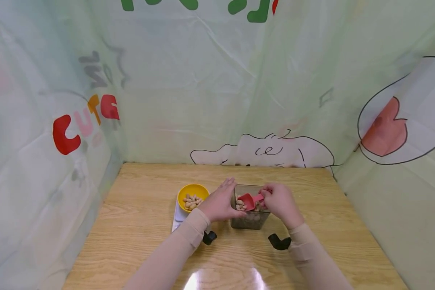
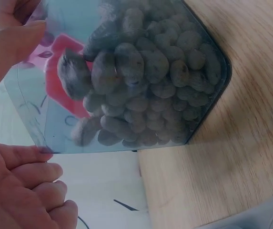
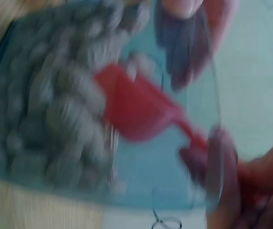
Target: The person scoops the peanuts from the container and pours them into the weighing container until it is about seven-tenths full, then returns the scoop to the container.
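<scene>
A clear, smoke-tinted plastic container (image 1: 250,223) stands on the table, part filled with unshelled peanuts (image 2: 129,67). My left hand (image 1: 221,203) holds it at the rim, thumb along the front and fingers at the left side. In my right hand (image 1: 280,201) is the handle of a red scoop (image 1: 247,200), gripped over the container's right side. The scoop's bowl is down inside the container against the peanuts, seen through the wall in both wrist views. Left of my left hand, a yellow bowl (image 1: 195,188) with several peanuts (image 1: 192,201) sits on a white scale (image 1: 179,216), partly hidden by the forearm.
The wooden table (image 1: 148,193) ends at a pale printed curtain (image 1: 188,88) behind and on both sides. Black camera pieces (image 1: 280,242) project from the wrists, low over the tabletop.
</scene>
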### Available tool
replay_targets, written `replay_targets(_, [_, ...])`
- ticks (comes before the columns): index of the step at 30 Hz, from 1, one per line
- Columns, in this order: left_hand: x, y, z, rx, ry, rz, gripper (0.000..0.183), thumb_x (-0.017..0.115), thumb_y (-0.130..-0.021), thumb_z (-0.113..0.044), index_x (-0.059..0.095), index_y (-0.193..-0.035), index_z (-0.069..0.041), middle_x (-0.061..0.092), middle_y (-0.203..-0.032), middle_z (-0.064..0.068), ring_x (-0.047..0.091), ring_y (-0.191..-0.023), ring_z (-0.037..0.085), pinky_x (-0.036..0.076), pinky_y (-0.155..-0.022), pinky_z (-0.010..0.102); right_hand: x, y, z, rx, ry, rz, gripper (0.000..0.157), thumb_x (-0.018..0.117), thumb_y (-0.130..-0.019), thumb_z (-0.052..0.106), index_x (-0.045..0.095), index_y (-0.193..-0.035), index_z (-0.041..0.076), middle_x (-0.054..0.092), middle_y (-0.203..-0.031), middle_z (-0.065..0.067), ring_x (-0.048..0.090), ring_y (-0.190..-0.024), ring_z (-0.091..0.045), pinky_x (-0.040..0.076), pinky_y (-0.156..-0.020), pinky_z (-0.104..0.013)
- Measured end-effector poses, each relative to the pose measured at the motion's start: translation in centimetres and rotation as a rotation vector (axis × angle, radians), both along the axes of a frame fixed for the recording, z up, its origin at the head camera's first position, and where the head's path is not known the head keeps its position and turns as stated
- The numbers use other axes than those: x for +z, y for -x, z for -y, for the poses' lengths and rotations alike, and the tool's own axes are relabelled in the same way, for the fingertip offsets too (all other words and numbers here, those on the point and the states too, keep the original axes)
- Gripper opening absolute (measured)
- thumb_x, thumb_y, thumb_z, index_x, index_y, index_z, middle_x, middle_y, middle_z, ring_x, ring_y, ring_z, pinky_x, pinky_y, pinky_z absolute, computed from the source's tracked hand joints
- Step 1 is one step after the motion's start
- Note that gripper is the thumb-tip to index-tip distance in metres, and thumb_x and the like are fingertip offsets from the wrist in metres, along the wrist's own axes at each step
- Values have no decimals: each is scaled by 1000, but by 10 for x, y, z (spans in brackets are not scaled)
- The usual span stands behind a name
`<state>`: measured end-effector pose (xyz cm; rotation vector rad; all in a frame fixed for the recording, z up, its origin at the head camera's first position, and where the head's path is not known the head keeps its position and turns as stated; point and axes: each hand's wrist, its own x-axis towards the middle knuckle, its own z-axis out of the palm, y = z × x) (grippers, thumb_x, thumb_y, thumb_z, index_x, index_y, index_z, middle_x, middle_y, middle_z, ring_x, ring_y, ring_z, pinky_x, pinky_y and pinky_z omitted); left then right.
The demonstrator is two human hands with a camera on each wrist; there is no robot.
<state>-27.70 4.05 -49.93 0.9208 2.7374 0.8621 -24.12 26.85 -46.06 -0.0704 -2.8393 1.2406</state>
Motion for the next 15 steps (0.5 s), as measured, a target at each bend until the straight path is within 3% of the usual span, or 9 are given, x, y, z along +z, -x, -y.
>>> replay_targets(8, [1,0,1,8,7,-10,112,84,-86,-61,30,-170,-10,20,-182,8,19,-170,28,26,-137,46,4,4,7,-108,268,142,29,52,-108,5,69,-115,-17,73,-90,-19,76,-65,-14,68,-65,-31])
replay_targets(15, [3,-1,1,18,11,4,112,85,-86,-61,31,-170,-10,20,-182,8,19,-170,27,25,-137,45,4,4,3,-133,330,168,28,53,-109,5,68,-117,-18,73,-85,-15,76,-64,-12,68,-68,-32])
